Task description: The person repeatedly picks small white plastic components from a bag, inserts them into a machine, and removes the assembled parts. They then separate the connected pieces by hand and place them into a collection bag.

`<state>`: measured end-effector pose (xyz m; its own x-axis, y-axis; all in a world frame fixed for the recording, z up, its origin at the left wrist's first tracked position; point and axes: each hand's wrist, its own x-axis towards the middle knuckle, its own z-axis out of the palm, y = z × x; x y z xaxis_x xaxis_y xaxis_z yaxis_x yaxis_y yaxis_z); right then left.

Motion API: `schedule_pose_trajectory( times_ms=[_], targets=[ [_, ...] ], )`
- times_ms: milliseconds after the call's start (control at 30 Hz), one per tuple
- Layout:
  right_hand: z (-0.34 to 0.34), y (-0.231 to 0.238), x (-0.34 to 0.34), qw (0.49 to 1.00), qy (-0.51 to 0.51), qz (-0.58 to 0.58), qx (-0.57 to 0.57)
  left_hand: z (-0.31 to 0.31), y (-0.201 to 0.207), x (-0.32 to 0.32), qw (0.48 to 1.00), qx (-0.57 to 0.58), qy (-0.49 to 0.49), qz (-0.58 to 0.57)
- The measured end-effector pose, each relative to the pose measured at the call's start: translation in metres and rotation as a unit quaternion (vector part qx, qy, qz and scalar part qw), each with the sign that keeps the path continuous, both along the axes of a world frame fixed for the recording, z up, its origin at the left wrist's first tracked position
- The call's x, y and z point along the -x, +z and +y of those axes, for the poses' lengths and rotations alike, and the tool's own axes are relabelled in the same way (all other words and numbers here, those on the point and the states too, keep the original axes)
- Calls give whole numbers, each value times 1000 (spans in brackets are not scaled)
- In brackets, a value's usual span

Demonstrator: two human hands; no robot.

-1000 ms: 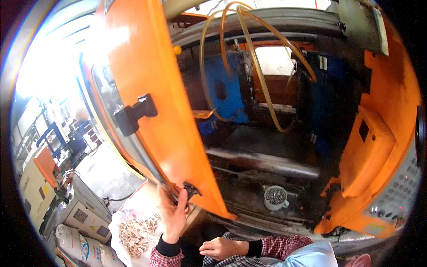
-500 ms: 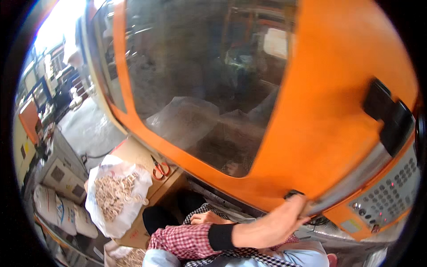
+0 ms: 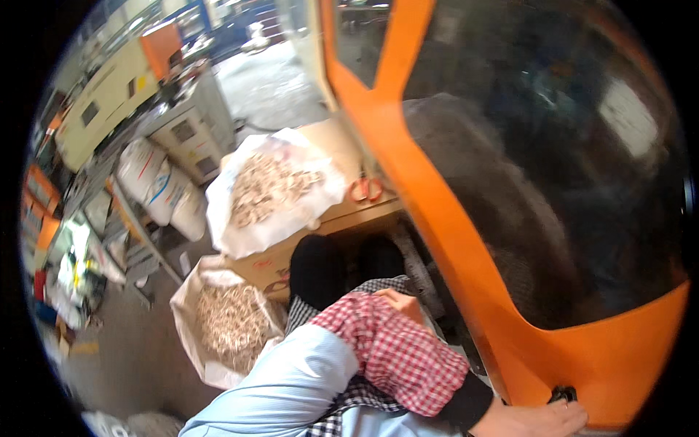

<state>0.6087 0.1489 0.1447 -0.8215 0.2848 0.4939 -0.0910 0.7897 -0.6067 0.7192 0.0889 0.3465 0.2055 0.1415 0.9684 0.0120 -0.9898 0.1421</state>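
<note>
My left arm, in a red-checked sleeve with a black cuff, crosses over my lap to the right. My left hand (image 3: pixel 535 419) is closed at a small black handle (image 3: pixel 562 395) low on a large orange machine door (image 3: pixel 466 247) with a dark window. My right hand (image 3: pixel 402 303) lies at my lap, mostly hidden under the left sleeve, so its fingers do not show. In front of my knees, a white bag (image 3: pixel 237 237) of small beige parts (image 3: pixel 269 186) rests open on a cardboard box (image 3: pixel 273 262). Scissors (image 3: pixel 365 191) with red-orange handles lie beside it.
A second open sack (image 3: pixel 191 317) with thin beige pieces (image 3: pixel 231 324) stands on the floor to my left. White filled sacks (image 3: pixel 156 186) lean by a grey cabinet (image 3: pixel 189 124) farther left. A cream-coloured machine (image 3: pixel 105 109) stands behind.
My view has swung left and tilted, bringing the floor sack into full view and taking the control panel out of it. My left hand remains at the door handle.
</note>
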Motion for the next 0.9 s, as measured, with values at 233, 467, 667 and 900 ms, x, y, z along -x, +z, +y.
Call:
schedule_pose_trajectory(
  times_ms=[233, 467, 667, 900],
  targets=[
    [5, 29, 88, 988, -17, -36, 148, 5, 9, -21, 976, 152, -151, 40],
    [31, 5, 258, 997, -29, -59, 42, 12, -11, 182, 920, 377, -13, -103],
    [49, -68, 348, 998, -27, -27, -52, -88, -143, 294, 692, 589, 295, -297],
    [11, 31, 265, 778, 149, 9, 610, -161, -173, 320, 583, 554, 333, -492]
  ],
)
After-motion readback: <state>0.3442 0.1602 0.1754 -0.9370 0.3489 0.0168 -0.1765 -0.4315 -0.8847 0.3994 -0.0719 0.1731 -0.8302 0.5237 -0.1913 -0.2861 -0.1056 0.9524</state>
